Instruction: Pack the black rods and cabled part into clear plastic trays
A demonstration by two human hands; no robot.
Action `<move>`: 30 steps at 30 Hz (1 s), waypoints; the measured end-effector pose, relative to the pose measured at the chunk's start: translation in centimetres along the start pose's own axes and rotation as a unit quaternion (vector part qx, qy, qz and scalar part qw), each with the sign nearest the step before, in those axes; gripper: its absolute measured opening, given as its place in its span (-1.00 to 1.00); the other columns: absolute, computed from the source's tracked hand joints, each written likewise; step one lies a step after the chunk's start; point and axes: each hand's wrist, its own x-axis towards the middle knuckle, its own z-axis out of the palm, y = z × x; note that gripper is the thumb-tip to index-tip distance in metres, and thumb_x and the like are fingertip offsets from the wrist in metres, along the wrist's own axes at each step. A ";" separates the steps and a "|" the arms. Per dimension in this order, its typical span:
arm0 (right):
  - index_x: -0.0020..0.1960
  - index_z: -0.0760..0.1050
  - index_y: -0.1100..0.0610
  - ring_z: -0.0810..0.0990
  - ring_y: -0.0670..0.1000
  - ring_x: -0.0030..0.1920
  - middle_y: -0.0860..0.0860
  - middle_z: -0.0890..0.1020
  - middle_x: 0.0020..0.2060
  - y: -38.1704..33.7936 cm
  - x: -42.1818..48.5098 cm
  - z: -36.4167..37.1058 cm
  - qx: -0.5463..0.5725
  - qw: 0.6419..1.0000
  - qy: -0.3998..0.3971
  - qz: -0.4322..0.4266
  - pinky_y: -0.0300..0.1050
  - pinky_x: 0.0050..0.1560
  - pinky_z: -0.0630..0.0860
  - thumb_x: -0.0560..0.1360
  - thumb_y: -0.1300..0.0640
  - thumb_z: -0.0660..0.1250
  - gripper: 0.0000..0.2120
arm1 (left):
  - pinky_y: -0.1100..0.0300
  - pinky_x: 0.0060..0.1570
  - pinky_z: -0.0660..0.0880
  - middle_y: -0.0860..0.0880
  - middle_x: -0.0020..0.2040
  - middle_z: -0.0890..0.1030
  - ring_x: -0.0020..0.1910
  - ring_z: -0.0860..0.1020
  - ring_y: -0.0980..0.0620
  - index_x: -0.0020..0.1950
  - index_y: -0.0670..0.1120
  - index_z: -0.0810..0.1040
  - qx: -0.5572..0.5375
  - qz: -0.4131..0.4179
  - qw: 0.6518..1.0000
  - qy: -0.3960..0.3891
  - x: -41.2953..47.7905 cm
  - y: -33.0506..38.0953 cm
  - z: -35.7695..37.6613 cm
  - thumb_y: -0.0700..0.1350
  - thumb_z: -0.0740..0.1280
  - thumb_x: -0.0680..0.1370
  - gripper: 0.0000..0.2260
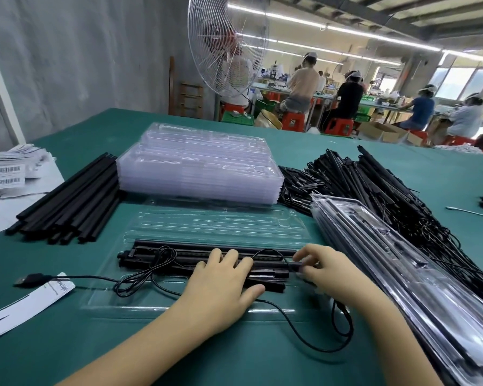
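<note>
Palm of left hand (221, 285) flat on black rods (179, 243), fingers (230, 255) straight — right hand (319, 270) pinching cabled part (293, 265)

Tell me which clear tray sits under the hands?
The open tray in front, holding black rods and cable, under left hand and right hand. The stack behind is empty; the right pile is packed.

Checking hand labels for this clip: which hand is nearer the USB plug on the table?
Left. The left hand rests on the black rods in the tray, right of the USB plug; the right hand pinches the cable even farther right.
</note>
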 end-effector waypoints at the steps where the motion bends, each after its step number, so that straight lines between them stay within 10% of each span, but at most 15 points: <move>1: -0.02 0.50 0.02 0.60 0.02 -0.21 -0.05 0.57 -0.10 -0.1 -0.3 -0.5 0.023 1.000 0.002 0.013 -0.24 -0.36 0.52 0.53 0.26 0.16 -0.79 | 0.09 0.18 0.33 0.07 0.29 0.34 0.26 0.26 -0.02 0.44 0.09 0.17 -0.008 0.000 1.000 0.004 0.0 -0.1 0.0 0.27 0.02 0.58 -0.51; 11: -0.39 0.59 0.21 0.63 -0.12 -0.08 -0.04 0.66 -0.06 -1.0 -6.9 -7.4 0.283 0.956 0.072 -0.025 -0.16 -0.24 0.57 0.39 0.62 0.05 -0.52 | 0.09 0.29 0.30 0.02 0.38 0.23 0.33 0.18 -0.03 0.55 0.01 0.04 0.043 0.066 0.996 -0.045 0.0 -1.7 -0.1 0.32 -0.04 0.56 -0.36; 17: -0.32 0.69 0.07 0.57 -0.16 0.01 -0.12 0.62 -0.01 0.5 -7.9 -7.4 0.095 0.992 0.081 -0.018 -0.40 -0.05 0.42 0.36 0.63 0.06 -0.40 | 0.07 0.32 0.20 0.01 0.43 0.17 0.35 0.15 -0.05 0.57 0.01 -0.10 0.058 0.085 0.994 -0.038 -0.3 -1.9 0.7 0.20 -0.13 0.63 -0.45; 20: -0.33 0.65 -0.03 0.63 -0.03 -0.08 -0.10 0.65 -0.12 1.0 -7.6 -7.0 -0.022 0.995 0.090 0.021 -0.15 0.04 0.54 0.40 0.54 0.13 -0.45 | 0.06 0.29 0.20 0.00 0.44 0.18 0.34 0.18 -0.06 0.57 0.03 -0.09 0.065 0.080 0.994 -0.023 -0.4 -1.8 1.0 0.15 -0.12 0.64 -0.49; 24: -0.32 0.60 -0.07 0.62 0.00 -0.29 -0.08 0.65 -0.24 1.0 -7.2 -6.9 -0.111 0.987 0.095 0.063 -0.25 -0.31 0.50 0.42 0.46 0.23 -0.55 | 0.08 0.31 0.20 0.02 0.42 0.19 0.31 0.20 -0.04 0.57 0.10 -0.10 0.052 0.084 0.995 -0.010 -0.5 -2.1 1.0 0.15 -0.12 0.64 -0.51; 30: 0.05 0.64 0.11 0.56 -0.03 -0.06 0.02 0.64 0.04 -1.2 -6.2 -5.6 -0.233 0.968 0.069 0.061 -0.32 -0.15 0.42 0.48 0.39 0.17 -0.66 | 0.16 0.36 0.16 0.04 0.36 0.30 0.31 0.25 0.02 0.56 0.05 -0.24 0.007 0.102 0.995 0.024 -0.8 -1.9 1.0 0.18 -0.07 0.64 -0.43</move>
